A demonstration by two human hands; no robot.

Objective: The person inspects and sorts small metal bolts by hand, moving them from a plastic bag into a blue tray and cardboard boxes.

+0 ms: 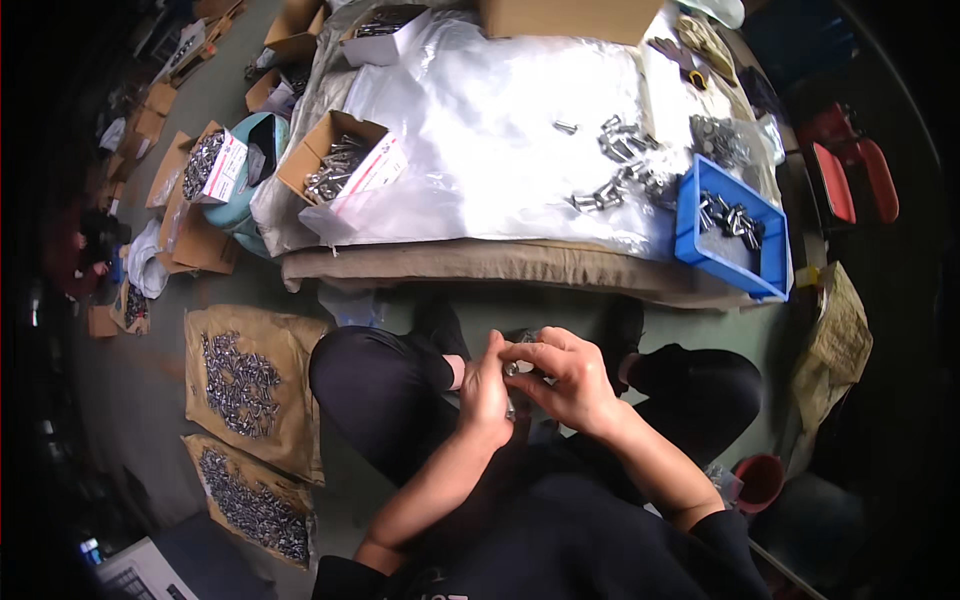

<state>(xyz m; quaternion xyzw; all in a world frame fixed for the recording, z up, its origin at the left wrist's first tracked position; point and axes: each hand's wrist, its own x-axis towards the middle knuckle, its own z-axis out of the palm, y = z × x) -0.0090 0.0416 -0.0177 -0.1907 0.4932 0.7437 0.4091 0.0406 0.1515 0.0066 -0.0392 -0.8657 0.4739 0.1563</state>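
My two hands meet above my lap, in front of the covered table. Between the thumb and fingers of my right hand (572,382) is a small shiny metal part (511,369) with a round end; its exact kind is too small to tell. My left hand (484,392) is closed against the same part from the other side, its thumb upward and most fingers hidden. A bit more metal shows at the lower edge of the left palm. Loose metal parts (625,140) of similar shine lie on the plastic sheet (480,130) at the table's right.
On the table stand a blue bin (735,270) of metal parts and a cardboard box (306,157) of more. To the left, brown sacks (300,345) carry many small parts on the floor. A red bucket (762,482) sits right of my knee, near a red chair (832,182).
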